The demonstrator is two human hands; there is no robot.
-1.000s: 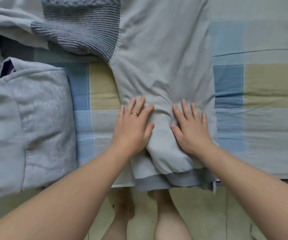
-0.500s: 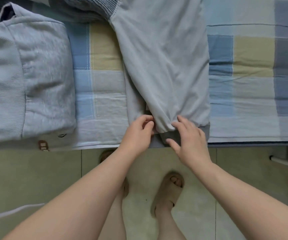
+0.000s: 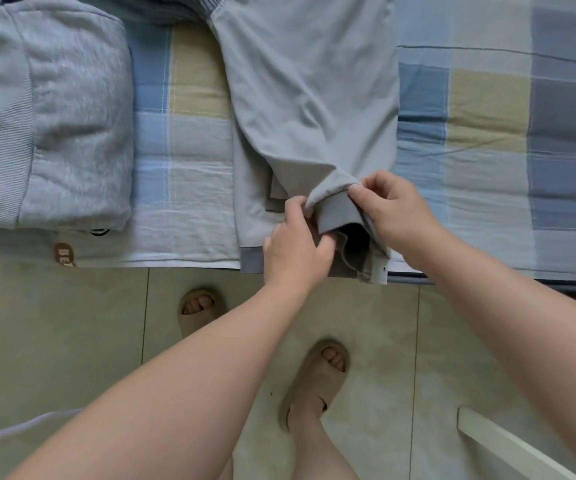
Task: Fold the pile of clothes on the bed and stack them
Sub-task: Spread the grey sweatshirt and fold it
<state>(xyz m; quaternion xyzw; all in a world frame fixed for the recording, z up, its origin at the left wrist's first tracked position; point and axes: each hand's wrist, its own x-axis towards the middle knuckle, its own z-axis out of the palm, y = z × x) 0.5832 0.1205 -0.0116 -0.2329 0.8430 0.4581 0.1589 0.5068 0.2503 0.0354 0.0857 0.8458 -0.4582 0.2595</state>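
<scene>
A pale grey sweatshirt (image 3: pixel 310 98) lies lengthwise on the checked bed cover (image 3: pixel 487 109), its darker ribbed hem at the bed's near edge. One sleeve runs down over the body and ends in a dark grey cuff (image 3: pixel 336 209). My left hand (image 3: pixel 297 247) pinches the left side of that cuff. On the cuff's right side, the thumb and fingers of my right hand (image 3: pixel 393 209) pinch the cloth. A folded heathered grey garment (image 3: pixel 54 109) lies at the left of the bed.
The bed's near edge runs across the middle of the view, with a tiled floor (image 3: pixel 72 341) below it. My feet in tan slippers (image 3: pixel 310 379) stand close to the bed. A white bar (image 3: pixel 508 445) crosses the lower right corner.
Both hands left the flat sweatshirt body, slid down to the sleeve end and took hold of the cuff, which is now lifted slightly. The view has tilted down towards the floor.
</scene>
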